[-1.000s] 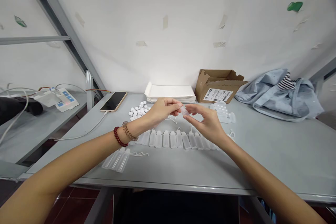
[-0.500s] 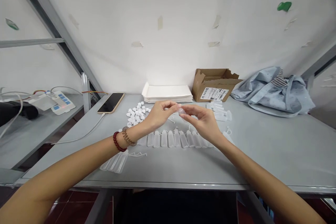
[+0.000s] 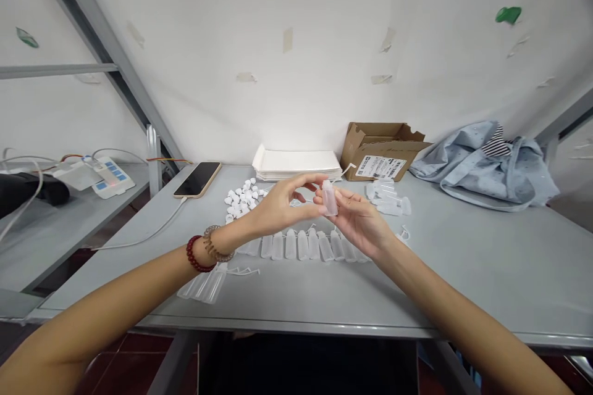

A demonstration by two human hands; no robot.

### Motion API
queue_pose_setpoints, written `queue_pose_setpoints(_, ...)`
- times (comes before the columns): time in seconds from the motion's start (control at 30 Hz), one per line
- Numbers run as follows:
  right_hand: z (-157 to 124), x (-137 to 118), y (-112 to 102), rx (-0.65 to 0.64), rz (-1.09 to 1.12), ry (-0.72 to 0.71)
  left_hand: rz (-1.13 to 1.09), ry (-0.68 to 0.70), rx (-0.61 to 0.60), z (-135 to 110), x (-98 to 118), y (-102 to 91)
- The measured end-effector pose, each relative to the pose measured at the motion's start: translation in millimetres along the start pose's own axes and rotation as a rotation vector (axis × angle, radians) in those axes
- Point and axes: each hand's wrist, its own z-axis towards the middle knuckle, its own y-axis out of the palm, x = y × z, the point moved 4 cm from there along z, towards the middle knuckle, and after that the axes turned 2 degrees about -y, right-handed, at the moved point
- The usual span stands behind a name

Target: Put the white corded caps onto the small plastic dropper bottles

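Observation:
A small translucent plastic bottle (image 3: 329,199) stands nearly upright in my right hand (image 3: 361,219), whose fingers close on it from behind and the right. A thin white cap strap sticks up beside its neck. Close on the left, my left hand (image 3: 285,202) curves around the bottle with thumb and fingers apart. Its index fingertip is by the neck and its thumb by the base; whether they touch it I cannot tell. Below both hands lies a row of similar bottles (image 3: 302,246). White caps (image 3: 241,199) are heaped behind my left wrist.
More bottles lie at the front left (image 3: 204,284) and by the cardboard box (image 3: 382,151). A stack of white sheets or envelopes (image 3: 297,165) sits against the wall. There are also a charging phone (image 3: 198,179) and a light blue cloth bag (image 3: 482,166).
The bottle has turned from end-on to upright, so its side now shows. My left fingers have spread from their pinch, while my right hand has rolled palm-up around the bottle.

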Motion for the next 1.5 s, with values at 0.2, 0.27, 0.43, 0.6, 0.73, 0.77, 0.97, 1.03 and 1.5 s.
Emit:
queue_pose_setpoints(0.2, -2, 2, 3, -0.019, -0.085, 0.011, 0.41, 0.259, 0.175, -9, 15, 11.8)
queue_pose_setpoints(0.27, -2, 3, 3, -0.036, -0.115, 0.005, 0.458, 0.315, 0.2, -10, 16, 13.1)
queue_pose_setpoints(0.43, -3, 3, -2, -0.104, -0.221, 0.012, 0.63, 0.336, 0.11, -21, 17, 5.1)
queue_pose_setpoints(0.6, -4, -1, -6, -0.033, -0.37, -0.03, 0.84, 0.156, -0.093, -52, 14, -13.8)
queue_pose_setpoints(0.73, -14, 6, 21, -0.165, -0.62, -0.02, 0.907, -0.027, -0.25, -83, 18, -23.3)
queue_pose_setpoints(0.77, -18, 10, 29, -0.207, -0.716, -0.029, 0.903, -0.061, -0.271, -90, 19, -25.0)
queue_pose_setpoints(0.97, -40, 36, 66, -0.413, -1.13, -0.281, 0.806, -0.142, -0.29, -121, 16, -33.9)
queue_pose_setpoints(1.03, -42, 44, 71, -0.44, -1.153, -0.322, 0.771, -0.127, -0.275, -125, 15, -35.9)
queue_pose_setpoints(1.5, -42, 56, 77, -0.449, -1.245, -0.51, 0.694, -0.122, -0.285, -133, 15, -39.7)
